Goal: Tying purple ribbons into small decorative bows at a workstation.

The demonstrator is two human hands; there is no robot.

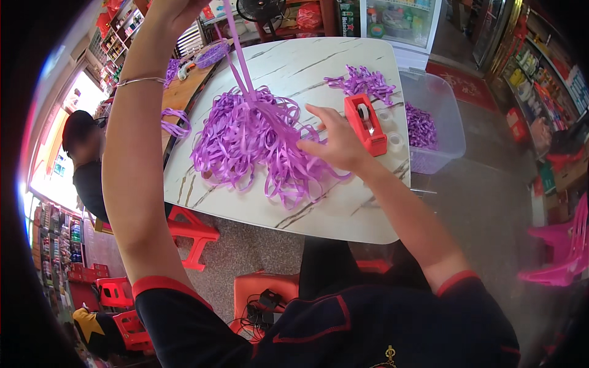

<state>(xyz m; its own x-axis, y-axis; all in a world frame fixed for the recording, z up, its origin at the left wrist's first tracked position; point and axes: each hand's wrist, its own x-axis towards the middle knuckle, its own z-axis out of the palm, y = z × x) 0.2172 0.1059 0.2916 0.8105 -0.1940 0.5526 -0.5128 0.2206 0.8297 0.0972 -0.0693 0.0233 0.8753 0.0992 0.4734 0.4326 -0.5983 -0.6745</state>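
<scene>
The right hand (334,140) splays by purple ribbons (230,138), the cropped left hand's (177,12) grip is unclear, and a green carton (347,19) bears lettering.

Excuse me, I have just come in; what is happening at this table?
The person's left hand is raised at the picture's top edge, fingertips out of view, with flat purple ribbon strands rising near it from a tangled purple ribbon pile. The right hand is open at the pile's right side. A red tape dispenser stands on the white marble-patterned table.
</scene>
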